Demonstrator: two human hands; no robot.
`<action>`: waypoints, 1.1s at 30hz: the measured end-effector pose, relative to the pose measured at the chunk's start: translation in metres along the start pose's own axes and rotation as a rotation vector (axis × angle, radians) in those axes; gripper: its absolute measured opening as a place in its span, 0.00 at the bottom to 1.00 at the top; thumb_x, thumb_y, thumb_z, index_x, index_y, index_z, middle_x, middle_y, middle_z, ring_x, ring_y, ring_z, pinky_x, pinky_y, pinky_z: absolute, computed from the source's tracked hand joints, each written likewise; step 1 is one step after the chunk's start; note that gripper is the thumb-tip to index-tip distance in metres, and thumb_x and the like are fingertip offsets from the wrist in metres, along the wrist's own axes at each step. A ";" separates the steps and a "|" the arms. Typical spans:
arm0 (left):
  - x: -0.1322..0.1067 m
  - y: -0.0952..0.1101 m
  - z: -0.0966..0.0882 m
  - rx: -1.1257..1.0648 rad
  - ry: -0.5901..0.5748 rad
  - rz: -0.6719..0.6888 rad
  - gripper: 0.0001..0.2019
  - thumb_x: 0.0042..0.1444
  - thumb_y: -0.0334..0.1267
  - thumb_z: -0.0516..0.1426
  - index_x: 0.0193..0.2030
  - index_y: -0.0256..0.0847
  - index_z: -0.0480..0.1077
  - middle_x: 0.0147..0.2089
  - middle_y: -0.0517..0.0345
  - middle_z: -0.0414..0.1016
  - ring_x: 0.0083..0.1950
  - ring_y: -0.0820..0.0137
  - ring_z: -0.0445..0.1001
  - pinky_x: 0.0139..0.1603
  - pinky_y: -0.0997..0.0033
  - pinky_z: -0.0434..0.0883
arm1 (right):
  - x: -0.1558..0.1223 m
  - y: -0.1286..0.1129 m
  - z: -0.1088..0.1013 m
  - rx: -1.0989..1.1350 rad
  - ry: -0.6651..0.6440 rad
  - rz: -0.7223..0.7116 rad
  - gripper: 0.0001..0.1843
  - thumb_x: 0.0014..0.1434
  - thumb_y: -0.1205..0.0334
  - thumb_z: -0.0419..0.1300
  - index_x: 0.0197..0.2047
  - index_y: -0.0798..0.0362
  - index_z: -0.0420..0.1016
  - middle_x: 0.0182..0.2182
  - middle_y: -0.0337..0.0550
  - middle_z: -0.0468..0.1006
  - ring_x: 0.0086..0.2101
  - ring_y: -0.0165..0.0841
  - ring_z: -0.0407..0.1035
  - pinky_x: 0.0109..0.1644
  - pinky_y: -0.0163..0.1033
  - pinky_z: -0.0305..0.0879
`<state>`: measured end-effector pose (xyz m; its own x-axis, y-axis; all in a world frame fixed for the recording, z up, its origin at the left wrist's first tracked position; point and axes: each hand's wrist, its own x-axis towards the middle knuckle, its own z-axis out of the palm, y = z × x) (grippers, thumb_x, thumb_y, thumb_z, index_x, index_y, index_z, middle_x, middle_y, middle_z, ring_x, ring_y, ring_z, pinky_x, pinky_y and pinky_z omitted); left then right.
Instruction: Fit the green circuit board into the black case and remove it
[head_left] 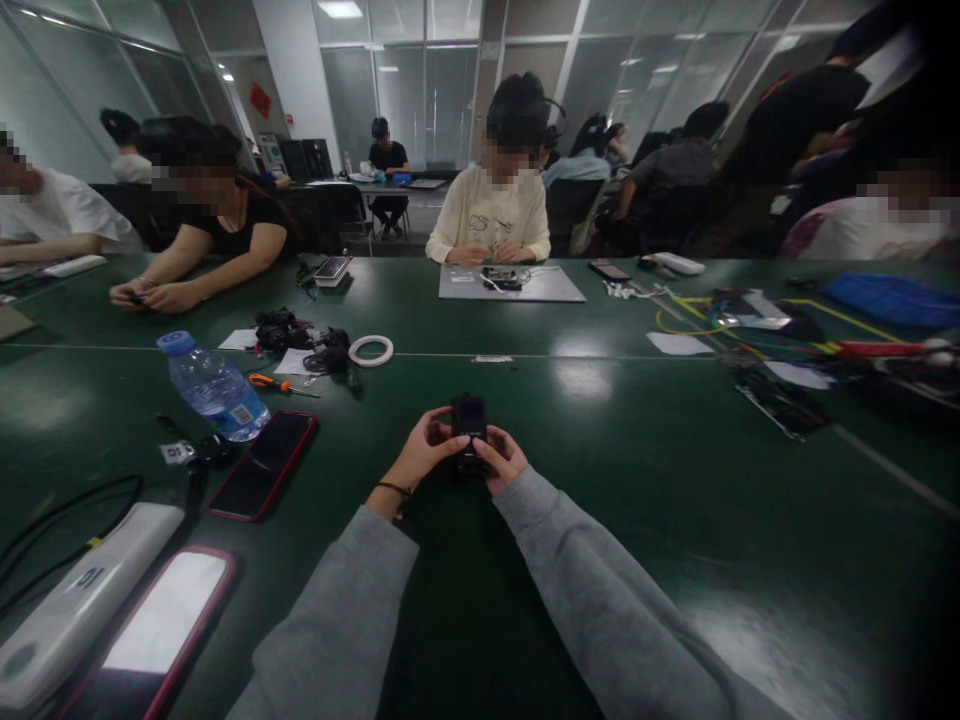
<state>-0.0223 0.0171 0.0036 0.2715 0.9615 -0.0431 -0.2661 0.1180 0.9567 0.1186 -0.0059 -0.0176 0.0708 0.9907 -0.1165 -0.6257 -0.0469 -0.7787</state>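
Observation:
Both my hands hold a small black handheld device [470,412] with a dark screen on its upper half, just above or on the green table in front of me. My left hand [429,447] grips its left side, with the thumb on the front below the screen. On the other side my right hand [504,458] is wrapped round the edge, its thumb also pressed on the front. The fingers behind the device are mostly hidden. A black phone with a red edge [264,465] lies to the left of my left hand.
Left on the green table [600,520] are a tilted-looking water bottle [217,388], a white power bank [90,600], a second phone [154,640] and an orange screwdriver [274,384]. A tape roll [371,338] lies beyond. Opposite, a person works over a grey board [555,285]. Cables and parts [780,395] lie right.

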 end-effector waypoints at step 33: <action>0.000 -0.003 -0.003 -0.010 -0.011 0.001 0.31 0.42 0.37 0.65 0.54 0.38 0.60 0.37 0.58 0.68 0.41 0.71 0.69 0.47 0.64 0.65 | 0.000 0.002 -0.001 -0.042 -0.013 -0.040 0.28 0.37 0.59 0.72 0.39 0.51 0.64 0.31 0.38 0.75 0.33 0.32 0.71 0.39 0.39 0.68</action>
<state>-0.0238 0.0177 -0.0005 0.2816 0.9587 -0.0388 -0.2759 0.1196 0.9537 0.1179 -0.0059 -0.0196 0.0852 0.9934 -0.0768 -0.5896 -0.0119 -0.8076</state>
